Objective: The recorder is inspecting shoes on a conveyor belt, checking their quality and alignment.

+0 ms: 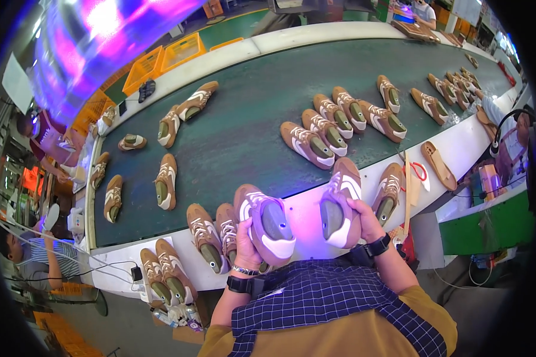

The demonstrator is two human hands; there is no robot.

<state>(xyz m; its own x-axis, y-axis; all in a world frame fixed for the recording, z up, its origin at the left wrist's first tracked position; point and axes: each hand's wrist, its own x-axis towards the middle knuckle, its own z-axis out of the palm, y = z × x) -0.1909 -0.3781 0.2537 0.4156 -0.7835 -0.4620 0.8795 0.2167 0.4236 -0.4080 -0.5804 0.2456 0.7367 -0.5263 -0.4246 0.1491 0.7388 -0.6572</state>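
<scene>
In my left hand (246, 249) is a brown sneaker (264, 223) with white stripes and a white heel patch, a green last inside it. The fingers wrap its outer side, and its heel faces me. My right hand (367, 219) grips a matching sneaker (341, 205) by the side, toe pointing away. A gap separates the two shoes, over the white ledge (304, 208) of the conveyor. Just left of my left hand, more brown sneakers (205, 238) stand on the ledge. Beyond my right hand stands another sneaker (389, 191).
A dark green conveyor belt (250, 89) carries several sneakers (307, 143). On the ledge at right lie red-handled scissors (420, 172), a wooden strip (407, 196) and a tan shoe-shaped piece (438, 165). Yellow crates (183, 52) stand behind the belt. Other people (53, 140) work along its edges.
</scene>
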